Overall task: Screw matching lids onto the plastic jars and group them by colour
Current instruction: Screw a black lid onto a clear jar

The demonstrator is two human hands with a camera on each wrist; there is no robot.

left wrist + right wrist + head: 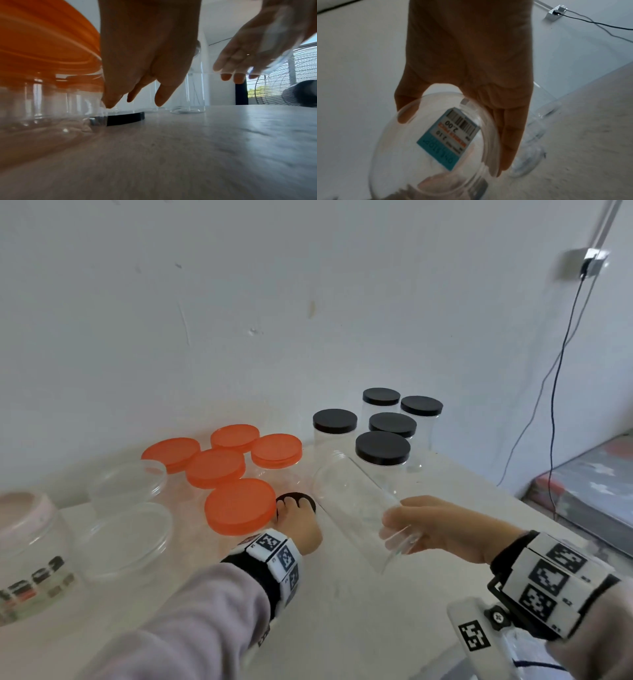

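One black lid (295, 498) left on counter (359, 611), L hand (301, 525) fingers spread over it, not yet gripping. R hand (442, 525) clamps open jar (356, 508), tilted mid-air. Risk: lid skids into orange-lidded jar (239, 506) beside it.

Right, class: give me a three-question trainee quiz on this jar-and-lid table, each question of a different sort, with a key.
1. True or false: the clear jar in the right hand already has a lid on.
2. Multiple choice: the loose black lid under the left hand lies on the table
A) among the black-lidded jars
B) beside the nearest orange lid
C) inside the held jar
3. Fill in: the number of standing jars with black lids is ___.

Key: 1 false; 2 B; 3 five.
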